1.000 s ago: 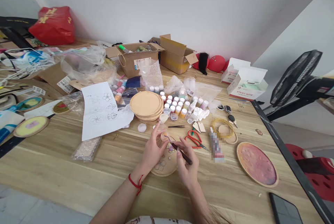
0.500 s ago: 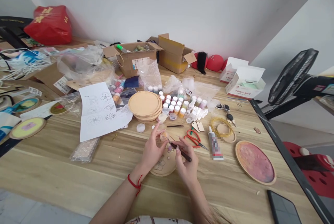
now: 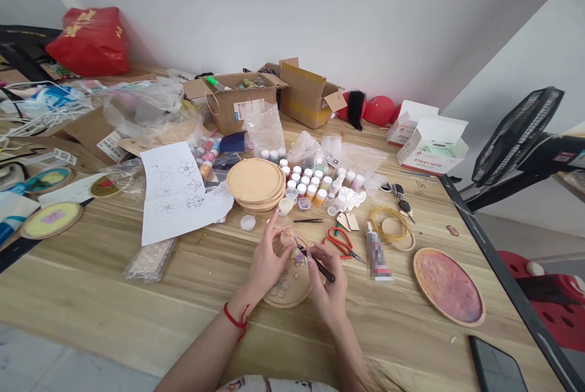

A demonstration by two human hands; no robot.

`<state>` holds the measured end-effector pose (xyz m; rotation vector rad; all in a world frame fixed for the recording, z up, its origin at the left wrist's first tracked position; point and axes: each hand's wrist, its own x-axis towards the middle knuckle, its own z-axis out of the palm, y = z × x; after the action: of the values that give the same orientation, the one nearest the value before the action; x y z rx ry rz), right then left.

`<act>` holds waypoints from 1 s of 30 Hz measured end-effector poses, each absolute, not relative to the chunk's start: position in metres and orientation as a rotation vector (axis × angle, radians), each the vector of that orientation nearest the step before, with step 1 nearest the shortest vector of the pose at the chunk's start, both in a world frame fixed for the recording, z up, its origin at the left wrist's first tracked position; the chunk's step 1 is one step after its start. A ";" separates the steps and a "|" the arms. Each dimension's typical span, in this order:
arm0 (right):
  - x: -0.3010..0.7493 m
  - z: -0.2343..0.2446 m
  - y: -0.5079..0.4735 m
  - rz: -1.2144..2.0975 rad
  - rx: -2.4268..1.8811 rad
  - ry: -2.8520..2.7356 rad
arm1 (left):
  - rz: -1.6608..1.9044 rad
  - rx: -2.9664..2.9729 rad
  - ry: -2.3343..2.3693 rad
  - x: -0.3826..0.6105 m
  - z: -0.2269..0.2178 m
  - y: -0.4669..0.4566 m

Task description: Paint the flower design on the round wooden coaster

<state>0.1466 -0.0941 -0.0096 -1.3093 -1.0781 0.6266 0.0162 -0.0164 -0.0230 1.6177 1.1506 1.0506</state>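
Note:
My left hand (image 3: 269, 265) pinches a small round translucent cup (image 3: 286, 237) with something pale orange in it. In my right hand (image 3: 329, 282) is a thin dark-handled tool (image 3: 323, 269), held like a pen, its tip at the cup; the tip is too small to make out. Beneath both hands lies a round wooden disc (image 3: 287, 299) with flower outlines and a small purple patch. A second small cup (image 3: 286, 206) stands just beyond my left fingertips. Red-handled scissors (image 3: 338, 241) lie right of my right hand.
Behind the hands are stacked wooden discs (image 3: 255, 180) and several white-lidded jars (image 3: 307, 181). A sheet of flower drawings (image 3: 169, 197) lies left. To the right are a glue tube (image 3: 377, 252), a coil of yellow tubing (image 3: 388, 223), a pink-filled disc (image 3: 448, 285) and a phone (image 3: 496, 364).
The whole view has shifted very slightly. Both hands keep nearly the same pose, with the tool's tip still at the small cup.

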 end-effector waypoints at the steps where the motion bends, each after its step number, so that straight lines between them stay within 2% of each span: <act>1: 0.147 -0.010 -0.094 0.631 -1.309 -1.083 | 1.043 1.623 1.144 0.016 -0.023 -0.016; 8: 0.147 -0.015 -0.096 0.749 -1.242 -1.170 | 1.054 1.582 1.151 0.016 -0.021 -0.016; 30: 0.141 -0.015 -0.099 0.742 -1.261 -1.100 | 1.014 1.612 1.198 0.014 -0.021 -0.017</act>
<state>0.1415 -0.0989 -0.0149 -1.2607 -1.0999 0.7416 0.0141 -0.0168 -0.0208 1.6122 1.1983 1.0135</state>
